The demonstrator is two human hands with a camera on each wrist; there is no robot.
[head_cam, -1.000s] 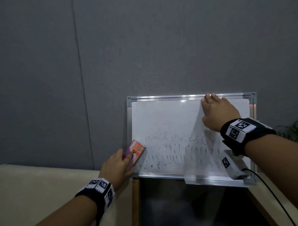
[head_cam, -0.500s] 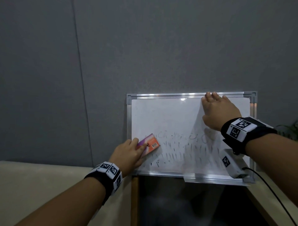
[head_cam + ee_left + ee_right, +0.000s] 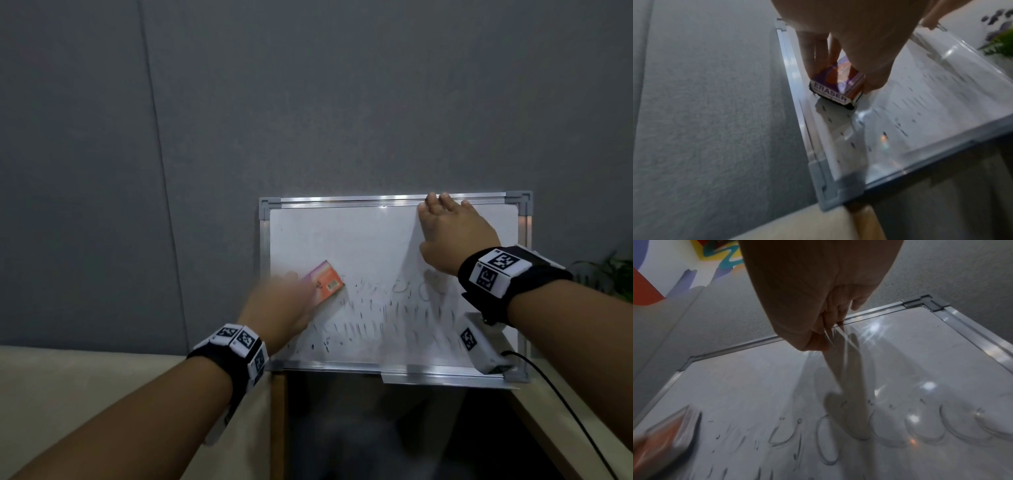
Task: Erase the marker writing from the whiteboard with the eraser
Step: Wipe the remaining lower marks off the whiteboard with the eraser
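Head view: my left hand (image 3: 281, 311) clamps the boxy eraser (image 3: 325, 281) flat on the glossy, aluminium-framed whiteboard (image 3: 342, 240). My right hand (image 3: 452, 236) lies open-fingered at its top edge; faint marker streaks (image 3: 394, 308) remain right of the eraser.

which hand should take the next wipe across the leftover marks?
Left. The left hand already grips the eraser flat on the whiteboard, beside the marker writing. The right hand rests on the top edge, likely bracing it.
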